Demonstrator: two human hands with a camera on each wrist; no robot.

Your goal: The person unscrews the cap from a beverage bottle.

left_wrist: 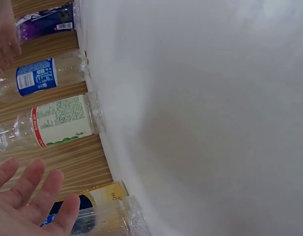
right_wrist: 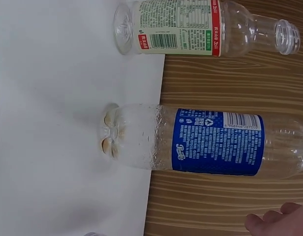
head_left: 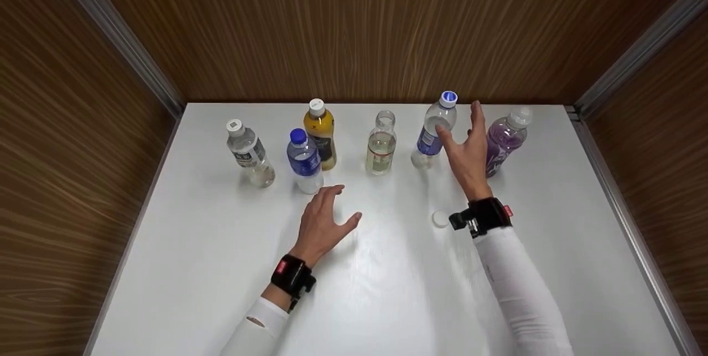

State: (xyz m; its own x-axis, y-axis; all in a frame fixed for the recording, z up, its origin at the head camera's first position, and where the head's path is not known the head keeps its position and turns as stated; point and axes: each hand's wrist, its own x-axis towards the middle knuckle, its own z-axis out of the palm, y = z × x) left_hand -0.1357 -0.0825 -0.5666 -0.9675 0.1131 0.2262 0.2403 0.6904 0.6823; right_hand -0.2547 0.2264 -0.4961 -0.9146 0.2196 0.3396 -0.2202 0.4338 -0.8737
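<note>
My right hand (head_left: 470, 160) is raised with thumb and fingers spread, beside a clear plastic bottle (head_left: 435, 132) with a blue label and a blue-and-white top. In the head view its thumb overlaps this bottle; whether they touch I cannot tell. The right wrist view shows the bottle (right_wrist: 215, 142) upright on the table, fingertips (right_wrist: 262, 223) apart from it. Below a blue-capped bottle (head_left: 304, 162), my left hand (head_left: 321, 226) hovers with spread fingers, holding nothing. An uncapped bottle (head_left: 381, 148) with a pale label stands between the hands. A loose white cap (head_left: 440, 218) lies near my right wrist.
A white-capped clear bottle (head_left: 251, 154) stands at far left, and a yellow drink bottle (head_left: 321, 135) behind the blue-capped one. Right of my right hand is a purple bottle (head_left: 504, 137), partly hidden. Wood-grain panels (head_left: 332, 30) enclose the white table (head_left: 193, 267).
</note>
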